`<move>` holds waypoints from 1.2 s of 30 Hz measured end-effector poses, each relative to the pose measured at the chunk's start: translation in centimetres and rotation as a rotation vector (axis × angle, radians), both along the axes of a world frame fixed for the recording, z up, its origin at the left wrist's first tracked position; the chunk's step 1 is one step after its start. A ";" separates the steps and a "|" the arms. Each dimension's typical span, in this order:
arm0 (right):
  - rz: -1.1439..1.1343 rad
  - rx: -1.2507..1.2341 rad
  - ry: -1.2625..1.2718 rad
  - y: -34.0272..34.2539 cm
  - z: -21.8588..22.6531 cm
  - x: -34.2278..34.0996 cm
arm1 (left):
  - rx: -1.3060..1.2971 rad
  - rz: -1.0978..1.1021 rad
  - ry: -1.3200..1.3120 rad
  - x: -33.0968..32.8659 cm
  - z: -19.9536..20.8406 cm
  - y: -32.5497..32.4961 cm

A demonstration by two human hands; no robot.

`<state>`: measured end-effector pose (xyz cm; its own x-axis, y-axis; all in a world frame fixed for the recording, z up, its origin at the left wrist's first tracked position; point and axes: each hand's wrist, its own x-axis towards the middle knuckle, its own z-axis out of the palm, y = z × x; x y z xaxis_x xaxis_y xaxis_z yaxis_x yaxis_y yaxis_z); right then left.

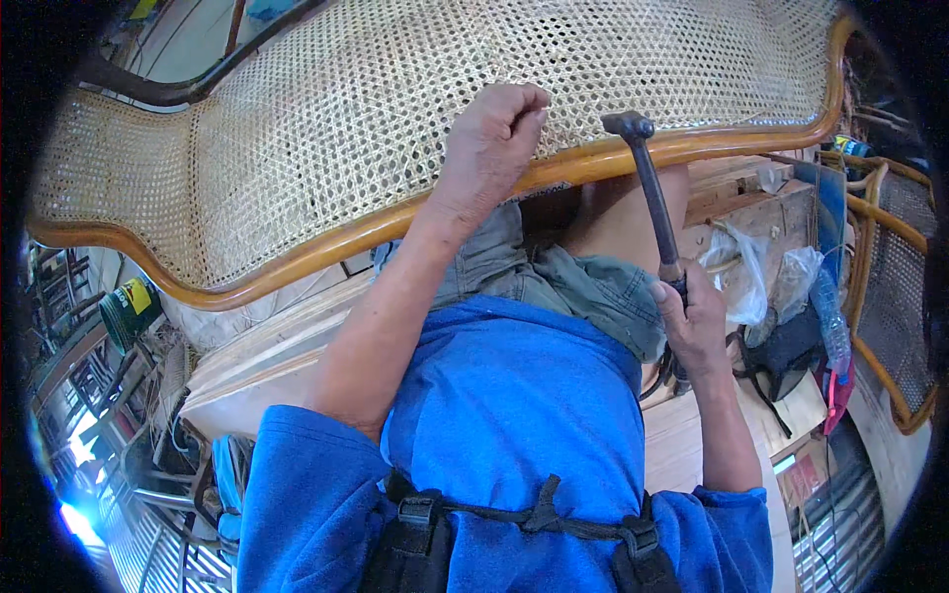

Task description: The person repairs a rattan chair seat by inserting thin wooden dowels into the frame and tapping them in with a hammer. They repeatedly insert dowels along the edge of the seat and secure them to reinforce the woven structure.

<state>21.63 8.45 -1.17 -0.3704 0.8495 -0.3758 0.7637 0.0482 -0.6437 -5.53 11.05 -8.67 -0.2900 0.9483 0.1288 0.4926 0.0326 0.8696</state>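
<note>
A wide panel of woven cane (346, 128) lies across in front of me, edged by a curved, varnished wooden rail (361, 234). My left hand (494, 136) is over the cane close to the rail, its fingers curled into a pinch. Whatever is between those fingertips, if anything, is too small or hidden to name. In my right hand (698, 321) is a hammer (653, 193), gripped low on its handle. The hammer's dark metal head points away from me and appears just over the rail, to the right of my left hand.
Wooden planks (267, 361) lie under and beside me. To the right are clear plastic bags (741, 277), a plastic bottle (831, 311) and another cane-panelled frame (895, 282). A green can (129, 314) stands at left, near jumbled furniture frames.
</note>
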 end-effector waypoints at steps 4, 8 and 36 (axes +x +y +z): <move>-0.011 0.079 0.034 -0.3 -1.3 1.6 | 0.100 -0.252 0.291 0.7 0.4 0.5; 0.023 0.213 0.006 0.5 -1.3 2.2 | 0.064 -0.271 0.449 1.6 0.8 0.8; 0.396 0.483 -0.032 9.6 -6.1 2.3 | 0.091 0.020 0.077 1.8 0.5 -0.8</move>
